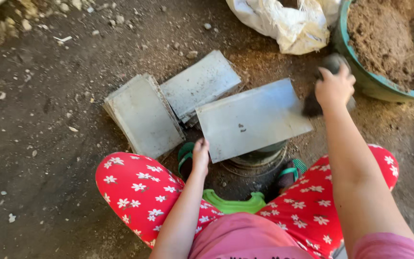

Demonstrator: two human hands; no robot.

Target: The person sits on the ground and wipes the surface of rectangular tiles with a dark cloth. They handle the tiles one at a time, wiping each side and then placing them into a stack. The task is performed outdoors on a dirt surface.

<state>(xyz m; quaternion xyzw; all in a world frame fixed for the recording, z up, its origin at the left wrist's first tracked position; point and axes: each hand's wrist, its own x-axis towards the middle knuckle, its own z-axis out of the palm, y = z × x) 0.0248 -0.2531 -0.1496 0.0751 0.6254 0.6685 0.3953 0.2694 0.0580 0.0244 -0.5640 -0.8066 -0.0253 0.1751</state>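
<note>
A grey rectangular metal sheet (pixel 252 120) lies flat on a round green-rimmed container (pixel 259 157) between my knees. My left hand (pixel 200 154) grips the sheet's near left corner. My right hand (pixel 334 88) is at the sheet's far right edge, closed on a dark grey lump-like object (pixel 331 64) that is blurred. Two stacks of similar grey sheets (pixel 144 115) (pixel 200 84) rest on the dirt ground to the left.
A green basin (pixel 367 81) full of brown soil stands at the upper right. A white sack (pixel 288 21) lies beside it. I squat in red flowered trousers and green sandals on a green stool (pixel 231 204). Pebbles dot the dirt ground.
</note>
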